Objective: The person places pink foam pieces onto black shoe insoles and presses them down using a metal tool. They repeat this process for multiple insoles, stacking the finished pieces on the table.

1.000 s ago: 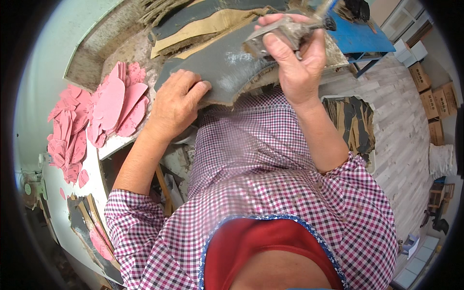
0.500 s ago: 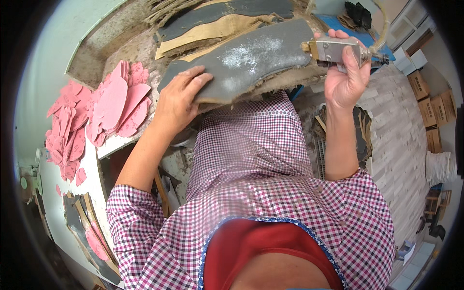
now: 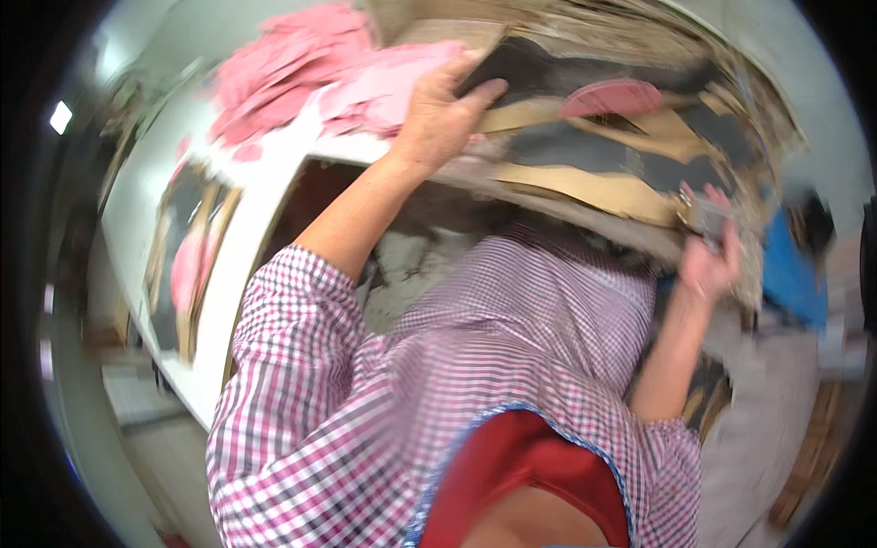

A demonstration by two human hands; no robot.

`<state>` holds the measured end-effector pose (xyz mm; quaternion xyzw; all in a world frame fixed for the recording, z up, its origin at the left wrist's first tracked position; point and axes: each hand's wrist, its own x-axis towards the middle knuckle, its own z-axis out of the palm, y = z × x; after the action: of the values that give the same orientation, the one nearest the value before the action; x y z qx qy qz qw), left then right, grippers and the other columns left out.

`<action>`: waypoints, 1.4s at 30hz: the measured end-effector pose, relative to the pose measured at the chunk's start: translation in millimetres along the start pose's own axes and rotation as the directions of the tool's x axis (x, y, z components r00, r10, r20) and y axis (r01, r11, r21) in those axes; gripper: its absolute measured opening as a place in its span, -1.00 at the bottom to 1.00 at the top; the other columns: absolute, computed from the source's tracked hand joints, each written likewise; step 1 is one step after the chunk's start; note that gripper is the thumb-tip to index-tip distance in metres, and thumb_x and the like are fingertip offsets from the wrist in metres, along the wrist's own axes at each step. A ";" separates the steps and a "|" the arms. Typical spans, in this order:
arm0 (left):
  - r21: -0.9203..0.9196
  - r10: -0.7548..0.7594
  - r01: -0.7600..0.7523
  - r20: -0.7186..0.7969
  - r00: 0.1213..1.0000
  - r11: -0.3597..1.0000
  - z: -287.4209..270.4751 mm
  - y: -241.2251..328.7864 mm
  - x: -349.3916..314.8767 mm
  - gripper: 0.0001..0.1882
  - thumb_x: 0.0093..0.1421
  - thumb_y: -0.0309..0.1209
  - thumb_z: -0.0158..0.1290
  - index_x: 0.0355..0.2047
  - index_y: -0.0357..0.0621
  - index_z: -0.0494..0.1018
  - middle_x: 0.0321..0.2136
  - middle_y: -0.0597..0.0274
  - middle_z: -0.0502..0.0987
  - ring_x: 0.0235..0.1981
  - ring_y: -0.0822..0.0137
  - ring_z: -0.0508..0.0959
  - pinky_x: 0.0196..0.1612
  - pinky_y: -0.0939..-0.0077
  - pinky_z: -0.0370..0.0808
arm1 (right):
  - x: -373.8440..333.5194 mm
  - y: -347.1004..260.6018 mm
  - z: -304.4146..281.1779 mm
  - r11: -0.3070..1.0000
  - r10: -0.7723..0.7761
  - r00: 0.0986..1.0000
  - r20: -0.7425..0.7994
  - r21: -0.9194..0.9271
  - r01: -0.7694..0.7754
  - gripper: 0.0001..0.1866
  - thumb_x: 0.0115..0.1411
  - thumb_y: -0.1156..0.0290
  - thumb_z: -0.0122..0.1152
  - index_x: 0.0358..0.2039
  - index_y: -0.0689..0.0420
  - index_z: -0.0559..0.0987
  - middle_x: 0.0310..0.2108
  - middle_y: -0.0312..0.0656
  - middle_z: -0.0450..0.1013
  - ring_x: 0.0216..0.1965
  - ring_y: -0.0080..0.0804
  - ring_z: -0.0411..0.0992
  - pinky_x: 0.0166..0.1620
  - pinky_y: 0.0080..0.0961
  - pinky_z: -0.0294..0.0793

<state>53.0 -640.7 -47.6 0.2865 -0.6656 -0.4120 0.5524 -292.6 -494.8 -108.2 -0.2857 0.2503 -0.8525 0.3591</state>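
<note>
My left hand (image 3: 440,114) is closed at the left end of a dark grey sheet (image 3: 539,75), its thumb along the near edge. A pink oval piece (image 3: 612,98) shows against the dark and tan layers to the right of that hand. Nearer me lie another dark grey strip (image 3: 585,151) and a tan strip (image 3: 594,187) with a wavy edge. At the bench's right side my right hand (image 3: 713,256) is closed round a small metal hand tool (image 3: 705,219), smeared by motion. The tool's working end is close to the tan strip's right end.
Heaps of thin pink pieces (image 3: 283,73) lie left of my left hand on a white tabletop (image 3: 283,187). Farther left, dark and tan strips with a pink piece (image 3: 190,265) lie on it. A blue surface (image 3: 793,274) with a black object stands beyond my right hand.
My view has turned, with the bench now further right. My left hand has gone from resting on a large dark sheet to gripping a sheet's end. A pink oval now shows among the layers.
</note>
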 end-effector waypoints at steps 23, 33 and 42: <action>0.371 0.290 0.929 -0.889 0.356 -0.002 -634.3 124.0 -302.5 -0.57 -0.03 -0.20 0.20 -0.16 -0.14 0.59 -0.35 -0.13 0.61 -0.31 -0.06 0.61 -0.15 0.18 0.51 | 19.4 -40.5 -43.0 0.994 0.113 0.971 -0.209 0.026 -0.110 -0.46 0.36 0.42 -0.09 0.22 0.55 0.16 0.25 0.20 0.19 0.31 0.04 0.14 0.38 0.21 -0.04; 0.907 0.455 0.397 -0.297 0.839 -0.140 -482.1 128.5 -118.0 -0.59 0.22 -0.30 0.09 0.09 -0.06 0.45 0.02 -0.09 0.47 0.07 -0.04 0.46 0.15 0.23 0.34 | 22.6 -32.5 -51.0 0.991 0.103 0.961 -0.258 0.106 -0.078 -0.55 0.34 0.43 -0.05 0.13 0.51 0.26 0.16 0.16 0.27 0.26 0.06 0.20 0.32 0.34 0.04; 0.907 0.148 -0.386 0.364 0.920 0.169 -77.4 -4.1 -0.8 -0.56 0.17 -0.16 0.17 -0.04 -0.19 0.53 -0.06 0.05 0.54 -0.02 0.06 0.51 0.02 0.26 0.47 | 0.0 -31.5 -22.2 0.991 0.028 0.998 -0.062 0.134 -0.019 -0.63 0.28 0.46 0.01 0.04 0.41 0.34 0.01 0.10 0.41 0.12 0.01 0.35 0.25 0.39 0.15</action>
<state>128.1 -660.0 -47.7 0.4032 -0.8637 0.1699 0.2500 -322.1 -470.4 -104.1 -0.2308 0.2073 -0.8717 0.3793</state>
